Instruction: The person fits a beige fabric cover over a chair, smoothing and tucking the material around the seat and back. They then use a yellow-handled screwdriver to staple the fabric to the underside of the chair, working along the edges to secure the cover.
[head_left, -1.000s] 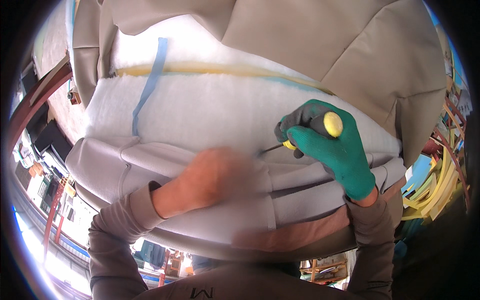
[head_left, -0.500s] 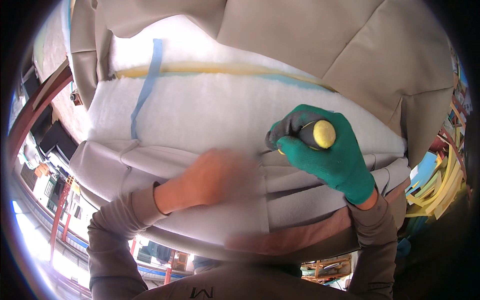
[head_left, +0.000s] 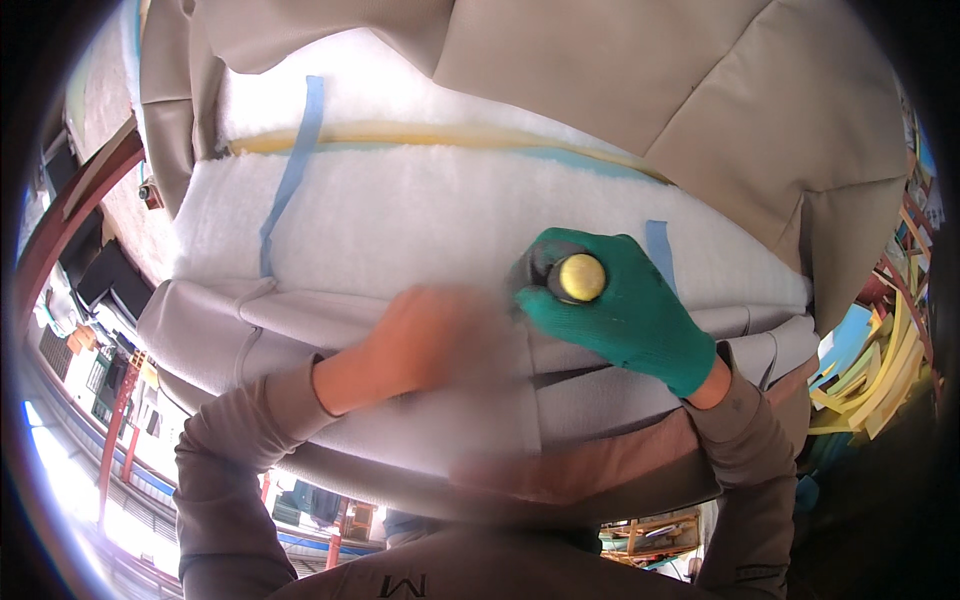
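Head view: right hand (head_left: 625, 315), in a green glove, is clamped around a yellow-handled tool (head_left: 575, 278) pressed to the white foam padding (head_left: 420, 220) of a seat cushion. Left hand (head_left: 420, 340), bare and blurred, lies just left of the tool on the grey upholstery cover (head_left: 230, 320); its grip cannot be told. Blue tape strips (head_left: 295, 165) cross the padding above.

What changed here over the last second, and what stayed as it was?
The gloved right hand swung the yellow-capped tool from pointing sideways to end-on toward the camera, shifting slightly left toward the bare left hand, which stays blurred on the grey cover. The white padding and blue tape strip look unchanged.
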